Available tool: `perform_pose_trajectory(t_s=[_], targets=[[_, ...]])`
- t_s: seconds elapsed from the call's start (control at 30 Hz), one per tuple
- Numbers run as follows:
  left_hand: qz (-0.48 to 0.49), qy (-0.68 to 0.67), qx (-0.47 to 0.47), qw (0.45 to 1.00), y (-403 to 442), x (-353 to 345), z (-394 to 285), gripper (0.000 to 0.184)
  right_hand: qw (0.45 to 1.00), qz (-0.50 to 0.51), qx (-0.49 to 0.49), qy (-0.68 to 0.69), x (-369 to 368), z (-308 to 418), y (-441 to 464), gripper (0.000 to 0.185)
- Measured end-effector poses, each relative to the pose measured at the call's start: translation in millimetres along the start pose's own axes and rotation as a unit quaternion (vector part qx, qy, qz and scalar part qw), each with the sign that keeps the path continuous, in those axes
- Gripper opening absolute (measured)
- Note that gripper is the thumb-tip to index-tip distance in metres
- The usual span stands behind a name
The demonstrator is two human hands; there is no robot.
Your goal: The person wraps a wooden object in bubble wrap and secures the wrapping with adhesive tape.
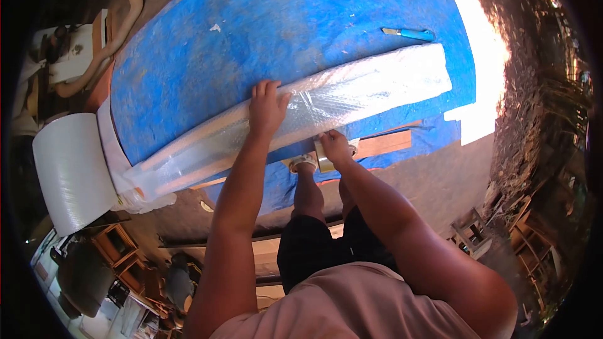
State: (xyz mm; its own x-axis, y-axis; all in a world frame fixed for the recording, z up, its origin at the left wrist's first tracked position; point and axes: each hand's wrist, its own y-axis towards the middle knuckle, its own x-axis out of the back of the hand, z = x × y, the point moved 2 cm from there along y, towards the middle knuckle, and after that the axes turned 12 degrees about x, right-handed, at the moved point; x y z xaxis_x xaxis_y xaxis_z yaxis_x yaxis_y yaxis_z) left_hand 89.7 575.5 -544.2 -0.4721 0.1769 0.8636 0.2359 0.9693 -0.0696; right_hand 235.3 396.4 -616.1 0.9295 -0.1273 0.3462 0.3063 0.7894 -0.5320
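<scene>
A long bundle wrapped in clear bubble wrap (377,85) lies slantwise across a blue tarp (220,44). My left hand (269,110) rests on the bundle near its middle, fingers apart over its far edge. At the bundle's near edge, my right hand (336,147) is closed on a roll of tape (325,156), partly hidden by the fingers. A strip of clear tape (308,102) seems to run across the wrap between my hands. Beyond the bundle's right part lies a blue-handled cutter (416,34).
A large roll of bubble wrap (72,172) stands at the left, by the bundle's left end. A thick hose (129,12) curves at the upper left. Wooden furniture pieces (119,248) are at the lower left, and a small wooden stool (471,232) is at the lower right.
</scene>
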Motion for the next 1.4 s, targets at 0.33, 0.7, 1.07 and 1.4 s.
perform_pose_trajectory(t_s=[0.33,0.7,1.07,1.4], targets=[[0.288,0.097,0.016,0.952,50.5,-46.3,-20.9,0.076,1.000,-0.007,0.026,0.005,3.7,0.9,1.2,0.039],[0.350,0.076,0.058,0.932,76.2,-51.5,-29.9,0.070,0.950,0.013,-0.131,0.283,6.3,-0.4,8.4,0.041],[0.447,0.033,0.052,0.892,75.8,-57.7,-23.7,0.080,0.936,0.011,-0.070,0.345,7.8,-3.7,-5.1,0.039],[0.545,-0.058,0.048,0.835,59.7,33.9,-65.8,0.067,0.964,0.041,0.081,0.248,25.1,18.4,-84.4,0.042]])
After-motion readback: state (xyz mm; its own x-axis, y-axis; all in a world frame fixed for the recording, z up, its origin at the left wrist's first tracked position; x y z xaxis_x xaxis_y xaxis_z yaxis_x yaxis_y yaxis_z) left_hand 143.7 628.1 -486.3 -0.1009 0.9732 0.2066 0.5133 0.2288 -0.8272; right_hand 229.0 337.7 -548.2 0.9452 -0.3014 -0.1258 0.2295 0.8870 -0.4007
